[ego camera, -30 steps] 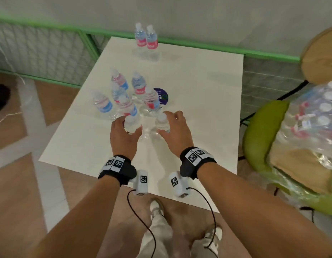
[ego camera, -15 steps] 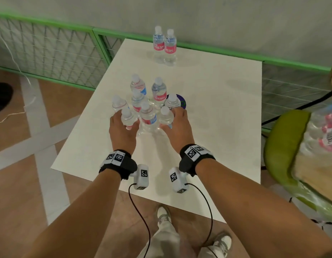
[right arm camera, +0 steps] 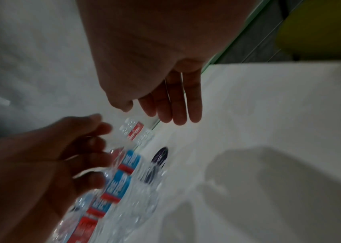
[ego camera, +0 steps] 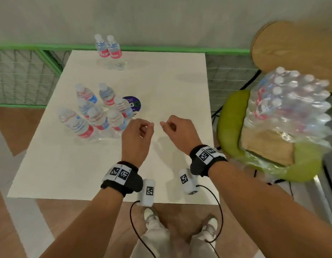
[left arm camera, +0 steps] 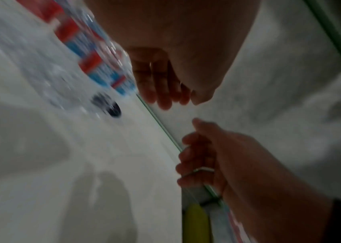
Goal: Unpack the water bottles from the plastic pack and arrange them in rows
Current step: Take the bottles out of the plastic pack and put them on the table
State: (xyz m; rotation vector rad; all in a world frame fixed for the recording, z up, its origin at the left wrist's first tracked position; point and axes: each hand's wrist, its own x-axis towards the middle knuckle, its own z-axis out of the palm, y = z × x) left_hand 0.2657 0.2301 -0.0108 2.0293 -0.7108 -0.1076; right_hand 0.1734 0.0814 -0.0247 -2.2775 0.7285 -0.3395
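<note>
Several clear water bottles with red and blue labels (ego camera: 98,116) stand bunched on the left middle of the white table (ego camera: 170,86); they blur past in the wrist views (left arm camera: 94,65) (right arm camera: 119,180). Two more bottles (ego camera: 110,51) stand side by side at the far edge. The plastic pack (ego camera: 291,108), still holding several bottles, lies on the green chair to the right. My left hand (ego camera: 142,129) hovers just right of the bunch, fingers loosely curled and holding nothing. My right hand (ego camera: 172,127) hovers beside it, also holding nothing.
A round purple sticker (ego camera: 133,103) lies on the table behind the bunch. The green chair (ego camera: 228,127) stands close to the table's right edge, with a round wooden top (ego camera: 291,47) behind it. A green mesh fence (ego camera: 27,71) runs along the back and left.
Both hands have let go of the two front bottles, which now stand in the bunch. The hands moved right, away from the bottles, and the view turned toward the pack.
</note>
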